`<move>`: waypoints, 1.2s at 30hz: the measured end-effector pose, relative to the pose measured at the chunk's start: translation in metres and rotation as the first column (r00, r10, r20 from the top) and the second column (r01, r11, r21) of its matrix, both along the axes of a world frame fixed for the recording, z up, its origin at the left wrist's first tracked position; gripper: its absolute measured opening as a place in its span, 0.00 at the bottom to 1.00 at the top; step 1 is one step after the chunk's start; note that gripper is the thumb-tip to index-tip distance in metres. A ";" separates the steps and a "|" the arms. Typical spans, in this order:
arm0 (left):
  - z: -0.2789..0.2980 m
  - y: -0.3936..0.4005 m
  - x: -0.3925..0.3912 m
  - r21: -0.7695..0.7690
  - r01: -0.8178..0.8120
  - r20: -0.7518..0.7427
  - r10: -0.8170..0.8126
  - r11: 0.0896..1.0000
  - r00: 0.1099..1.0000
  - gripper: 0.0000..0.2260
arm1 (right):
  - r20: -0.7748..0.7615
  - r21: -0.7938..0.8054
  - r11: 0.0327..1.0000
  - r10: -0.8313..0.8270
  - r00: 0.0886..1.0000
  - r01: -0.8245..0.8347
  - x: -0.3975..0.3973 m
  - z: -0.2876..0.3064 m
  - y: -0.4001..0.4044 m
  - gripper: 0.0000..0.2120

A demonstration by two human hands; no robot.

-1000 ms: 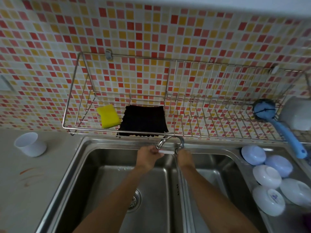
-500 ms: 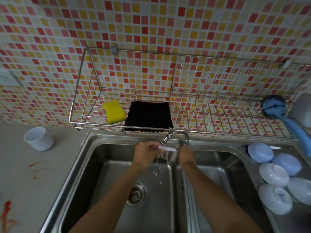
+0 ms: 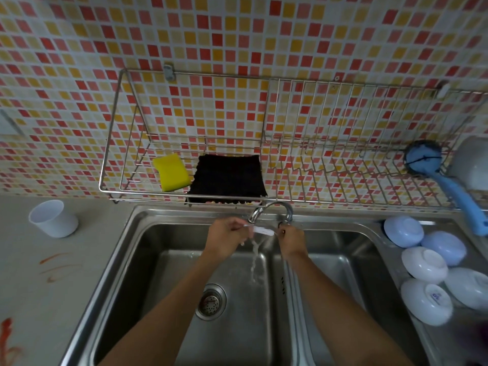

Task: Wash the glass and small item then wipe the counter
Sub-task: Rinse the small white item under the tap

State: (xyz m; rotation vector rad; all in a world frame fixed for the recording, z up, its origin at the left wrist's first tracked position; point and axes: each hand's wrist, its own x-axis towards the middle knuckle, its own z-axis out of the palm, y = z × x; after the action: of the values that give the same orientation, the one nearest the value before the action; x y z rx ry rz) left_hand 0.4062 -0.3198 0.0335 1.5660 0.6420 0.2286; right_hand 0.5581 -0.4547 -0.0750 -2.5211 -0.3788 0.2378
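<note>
Just above the middle of the frame, both hands meet under the curved faucet (image 3: 270, 211), and between them lies the small item (image 3: 261, 230), a slim white stick-like piece whose long axis runs nearly level, left to right, across the falling water (image 3: 254, 262). The left hand (image 3: 228, 237) pinches its left end with curled fingers; the right hand (image 3: 291, 240) is curled at the right end and appears to hold it too, though the fingertips are too small to read for certain. What the item is cannot be told. So the piece spans the gap between the two hands, directly below the spout, with the stream striking it near its middle and running down into the left basin of the sink (image 3: 163, 260), above the drain strainer (image 3: 211, 301). The white cup (image 3: 54, 219) stands well apart on the counter (image 3: 31, 286) at the left edge, nearer the left hand, with nothing between it and the basin but the sink rim. Red smears (image 3: 56, 265) mark the counter below it. On the wire rack (image 3: 330, 143) above the faucet lie a yellow sponge (image 3: 171, 173) and a dark cloth (image 3: 228, 178), both within a short reach upward. Upturned bowls (image 3: 425, 265) crowd the drainboard at the right, under a blue dish brush (image 3: 449, 186).
</note>
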 end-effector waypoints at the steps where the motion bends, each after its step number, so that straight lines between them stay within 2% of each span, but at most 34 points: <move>1: 0.000 -0.005 0.005 -0.032 -0.001 -0.004 0.001 0.999 1.000 0.02 | -0.009 0.010 1.000 0.003 1.000 -0.003 0.000 0.000 -0.001 0.10; 4: -0.002 -0.017 0.017 -0.094 -0.026 -0.030 0.023 0.995 0.999 0.01 | -0.029 0.030 0.999 0.012 0.999 -0.011 0.001 0.001 -0.002 0.11; 13: -0.004 0.000 -0.002 -0.078 -0.068 -0.002 0.068 0.995 0.998 0.01 | -0.042 0.055 0.998 -0.031 0.999 0.033 -0.003 -0.004 -0.003 0.09; 25: -0.001 0.014 -0.019 -0.115 -0.125 -0.034 0.122 0.986 0.992 0.08 | -0.031 0.081 0.996 -0.028 0.999 0.031 -0.012 0.003 -0.004 0.10; 29: -0.003 0.003 -0.005 -0.110 -0.065 -0.056 0.059 0.992 0.997 0.07 | -0.031 0.069 0.997 -0.026 0.999 0.028 -0.014 0.006 -0.004 0.09; 34: 0.000 -0.010 0.003 -0.125 0.007 -0.016 -0.009 0.992 1.000 0.02 | -0.040 0.037 0.999 -0.019 0.999 0.021 -0.013 0.004 -0.006 0.10; 36: -0.002 -0.005 -0.003 -0.108 0.023 0.008 -0.022 0.994 1.000 0.04 | -0.034 0.032 0.999 -0.011 0.999 0.013 -0.013 0.004 -0.007 0.10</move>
State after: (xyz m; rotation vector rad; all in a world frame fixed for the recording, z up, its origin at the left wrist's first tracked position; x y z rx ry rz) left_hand 0.4031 -0.3248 0.0312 1.4670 0.6212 0.1794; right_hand 0.5447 -0.4620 -0.0707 -2.4838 -0.3510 0.2679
